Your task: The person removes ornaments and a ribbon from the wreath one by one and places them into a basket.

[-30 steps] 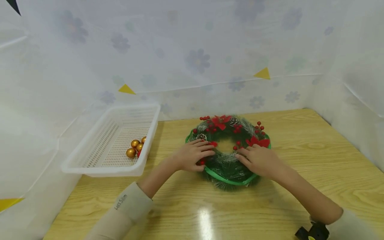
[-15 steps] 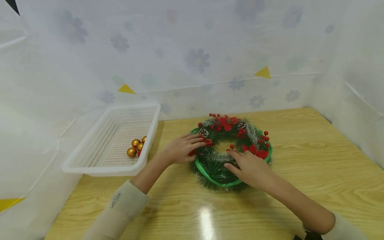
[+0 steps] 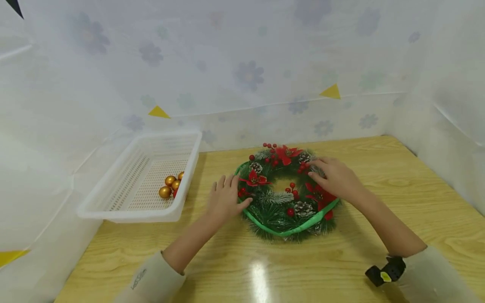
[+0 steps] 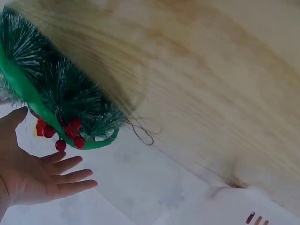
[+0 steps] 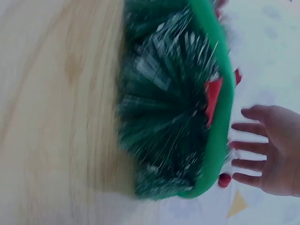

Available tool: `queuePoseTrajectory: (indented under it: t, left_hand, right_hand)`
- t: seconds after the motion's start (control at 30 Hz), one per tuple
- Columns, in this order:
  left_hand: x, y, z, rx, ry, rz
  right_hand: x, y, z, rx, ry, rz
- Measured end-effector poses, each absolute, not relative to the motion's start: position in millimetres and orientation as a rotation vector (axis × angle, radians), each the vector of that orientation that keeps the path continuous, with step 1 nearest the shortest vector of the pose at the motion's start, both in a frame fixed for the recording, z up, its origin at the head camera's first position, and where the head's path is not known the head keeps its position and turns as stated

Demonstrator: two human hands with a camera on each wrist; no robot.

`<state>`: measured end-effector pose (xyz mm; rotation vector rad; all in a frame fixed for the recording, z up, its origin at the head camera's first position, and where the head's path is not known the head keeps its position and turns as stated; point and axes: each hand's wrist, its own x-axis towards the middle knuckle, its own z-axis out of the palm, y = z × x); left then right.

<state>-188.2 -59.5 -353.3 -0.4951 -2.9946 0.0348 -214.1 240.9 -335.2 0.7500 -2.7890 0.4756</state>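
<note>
A Christmas wreath [image 3: 274, 212] lies on the table, with red poinsettias, berries, pine cones and frosted sprigs. A green ribbon [image 3: 282, 231] runs around its outer side. My left hand [image 3: 225, 200] is at the wreath's left edge, fingers extended and spread; in the left wrist view the palm faces the red berries [image 4: 70, 133]. Over the right side reaches my right hand [image 3: 337, 181], its fingertips by red berries [image 3: 303, 167] and a poinsettia beneath it. The right wrist view has its fingers straight and apart, beside the blurred ribbon [image 5: 218, 145].
A white perforated basket [image 3: 129, 216] stands at the left, holding several gold balls [image 3: 165, 192] and something red. The wooden table [image 3: 227, 269] meets a flowered sheet [image 3: 246, 75] behind. A thin string loop [image 4: 143, 136] hangs off the wreath. A black device [image 3: 386, 271] sits at the right wrist.
The wreath has shifted slightly, first right. My left hand has drawn back to the outer left edge. From the front part, my right hand has gone to the right side, uncovering a pine cone.
</note>
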Motion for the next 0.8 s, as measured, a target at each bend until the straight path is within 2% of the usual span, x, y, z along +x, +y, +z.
queuePoseTrajectory:
  t: [0.1, 0.23, 0.43, 0.6, 0.8]
  left_hand:
    - [-180.2, -53.0, -360.0, -0.497, -3.028, -0.024]
    - [-171.9, -40.5, -366.9, -0.701, -2.983, -0.048]
    - [-169.0, -26.4, -369.7, -0.834, -2.843, 0.166]
    - [-180.1, -32.9, -369.3, -0.891, -2.791, 0.198]
    - [-210.0, -54.0, -373.3, -1.050, -2.695, 0.119]
  right_hand:
    - [-226.7, 248.2, -346.0, 0.855, -2.766, 0.461]
    - [-233.4, 252.8, -354.4, 0.916, -2.756, 0.472]
    - [-229.5, 254.4, -355.2, 0.917, -2.736, 0.381]
    - [-218.9, 254.2, -349.9, 0.873, -2.813, 0.327]
    - [-194.3, 247.1, -339.8, 0.790, -2.954, 0.326]
